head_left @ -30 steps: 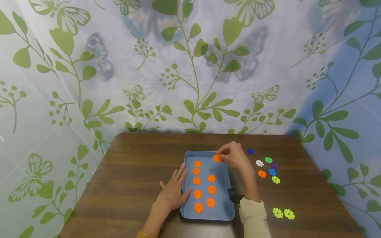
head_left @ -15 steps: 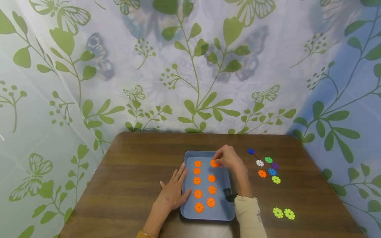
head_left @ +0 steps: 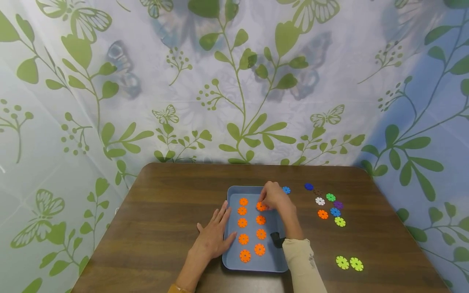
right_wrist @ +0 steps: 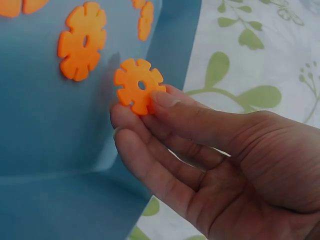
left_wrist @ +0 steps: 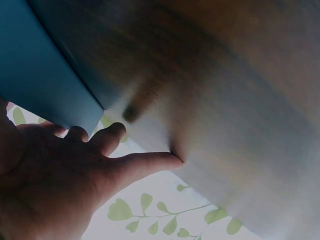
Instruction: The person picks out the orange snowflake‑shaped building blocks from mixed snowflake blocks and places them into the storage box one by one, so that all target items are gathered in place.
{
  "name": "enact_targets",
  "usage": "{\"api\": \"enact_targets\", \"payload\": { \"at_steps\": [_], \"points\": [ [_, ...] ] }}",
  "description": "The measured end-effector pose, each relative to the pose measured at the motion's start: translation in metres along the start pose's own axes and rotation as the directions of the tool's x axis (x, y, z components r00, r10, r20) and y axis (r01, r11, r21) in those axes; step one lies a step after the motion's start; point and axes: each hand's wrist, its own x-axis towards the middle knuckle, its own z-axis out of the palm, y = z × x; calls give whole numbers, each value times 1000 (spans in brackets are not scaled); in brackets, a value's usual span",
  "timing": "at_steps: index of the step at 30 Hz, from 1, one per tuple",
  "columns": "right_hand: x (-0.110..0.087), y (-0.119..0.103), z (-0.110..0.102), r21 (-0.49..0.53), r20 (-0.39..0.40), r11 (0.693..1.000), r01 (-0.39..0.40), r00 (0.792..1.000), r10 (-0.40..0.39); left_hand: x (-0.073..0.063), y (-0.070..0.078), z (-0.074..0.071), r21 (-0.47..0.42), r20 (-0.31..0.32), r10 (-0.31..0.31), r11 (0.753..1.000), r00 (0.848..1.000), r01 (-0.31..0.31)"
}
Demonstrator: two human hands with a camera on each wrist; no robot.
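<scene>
My right hand pinches an orange notched disc between thumb and fingers, over the far right part of the blue-grey tray. In the right wrist view another orange disc lies on the tray floor beside it. Several orange discs form a left column, and a shorter right column runs below the held disc. My left hand rests at the tray's left side with fingers straight and spread, thumb over the rim. The left wrist view shows that hand against the tray wall.
Right of the tray, a loose cluster holds a white disc, a green disc, an orange disc and others. A blue disc lies by the tray's far right corner. Two yellow-green discs sit nearer. A patterned curtain hangs behind the table.
My right hand has moved left and nearer with the orange disc, bringing it towards the right column. The blue disc by the tray's corner has come into view. The left hand has stayed put.
</scene>
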Motion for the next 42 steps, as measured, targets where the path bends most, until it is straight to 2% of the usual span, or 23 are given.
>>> {"api": "enact_targets", "payload": {
  "at_steps": [13,26,35,39,42],
  "points": [
    [9,-2,11,-87,4,992,-90,996,91,0,0,0,3,3,-3,1000,1000,3],
    [11,-1,17,-88,-10,988,-126,992,126,1,1,-1,16,-1,-4,1000,1000,4],
    [9,2,16,-62,-29,992,-109,994,107,0,2,-1,4,1,-6,1000,1000,6],
    [4,1,12,-21,-77,998,-63,995,61,0,1,0,1,5,-9,1000,1000,9],
    [-5,-3,5,10,-128,1000,-1,992,2,1,0,0,0,6,-9,1000,1000,9]
  ]
}}
